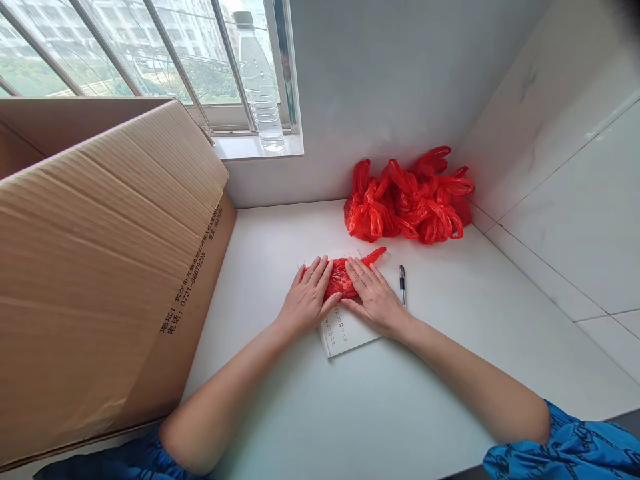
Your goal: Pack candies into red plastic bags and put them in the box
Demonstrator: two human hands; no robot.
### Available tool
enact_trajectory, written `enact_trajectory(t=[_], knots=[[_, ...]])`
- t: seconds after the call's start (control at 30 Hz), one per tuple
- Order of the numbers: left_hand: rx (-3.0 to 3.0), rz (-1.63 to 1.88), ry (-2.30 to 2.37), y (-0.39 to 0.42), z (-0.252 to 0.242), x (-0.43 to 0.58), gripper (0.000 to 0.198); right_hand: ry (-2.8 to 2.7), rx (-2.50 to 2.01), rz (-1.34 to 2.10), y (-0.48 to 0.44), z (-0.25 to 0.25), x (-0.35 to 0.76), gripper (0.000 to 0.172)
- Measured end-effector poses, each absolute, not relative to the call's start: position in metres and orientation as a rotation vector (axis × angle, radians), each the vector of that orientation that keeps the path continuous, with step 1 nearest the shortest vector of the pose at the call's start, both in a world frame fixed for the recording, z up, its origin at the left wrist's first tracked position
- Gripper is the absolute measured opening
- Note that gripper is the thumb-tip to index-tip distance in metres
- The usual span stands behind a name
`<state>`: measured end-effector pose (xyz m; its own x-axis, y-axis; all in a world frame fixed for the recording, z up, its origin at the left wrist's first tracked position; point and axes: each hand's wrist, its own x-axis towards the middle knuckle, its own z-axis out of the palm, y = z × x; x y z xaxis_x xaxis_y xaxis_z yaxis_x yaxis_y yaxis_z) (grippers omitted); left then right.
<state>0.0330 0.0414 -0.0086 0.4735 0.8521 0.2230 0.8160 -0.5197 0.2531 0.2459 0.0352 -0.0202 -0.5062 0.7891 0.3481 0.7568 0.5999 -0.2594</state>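
A red plastic bag (339, 280), flattened and crumpled, lies on top of an open notebook (345, 337) with handwritten marks on its page. My left hand (309, 293) rests flat over the bag's left side, fingers stretched out. Over the right side, my right hand (373, 293) lies flat too, with fingers extended. Both thumbs point inward and almost meet at the bag's near edge. One twisted end of the bag sticks out past my right fingertips. Much of the notebook is hidden under the bag and hands. Just right of my right hand lies a pen (403, 285).
Several knotted red plastic bags (410, 200) are heaped against the wall at the back of the white table (280, 413). A large open cardboard box (100, 280) stands at the left. On the windowsill is a clear water bottle (260, 87). Tiled wall (575, 200) borders the right.
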Motion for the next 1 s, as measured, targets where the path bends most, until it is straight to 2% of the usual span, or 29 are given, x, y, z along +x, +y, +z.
enact_trajectory(t=[0.5, 0.67, 0.77, 0.9, 1.0], knots=[[2.542, 0.550, 1.470, 0.039, -0.002, 0.032, 0.063, -2.397, -1.211, 0.135, 0.036, -0.021, 0.248, 0.077], [2.312, 0.908, 1.661, 0.044, 0.012, 0.025, 0.047, -2.241, -1.169, 0.157, 0.036, -0.009, 0.256, 0.056], [2.237, 0.875, 1.689, 0.047, 0.017, 0.021, 0.040, -2.091, -1.202, 0.158, 0.034, 0.003, 0.259, 0.034], [2.042, 0.848, 1.550, 0.040, 0.029, 0.027, 0.026, -2.045, -1.283, 0.429, 0.026, 0.015, 0.257, 0.030], [1.885, 0.952, 1.308, 0.023, 0.045, 0.041, 0.026, -1.906, -1.290, 0.867, 0.020, 0.023, 0.255, 0.034]])
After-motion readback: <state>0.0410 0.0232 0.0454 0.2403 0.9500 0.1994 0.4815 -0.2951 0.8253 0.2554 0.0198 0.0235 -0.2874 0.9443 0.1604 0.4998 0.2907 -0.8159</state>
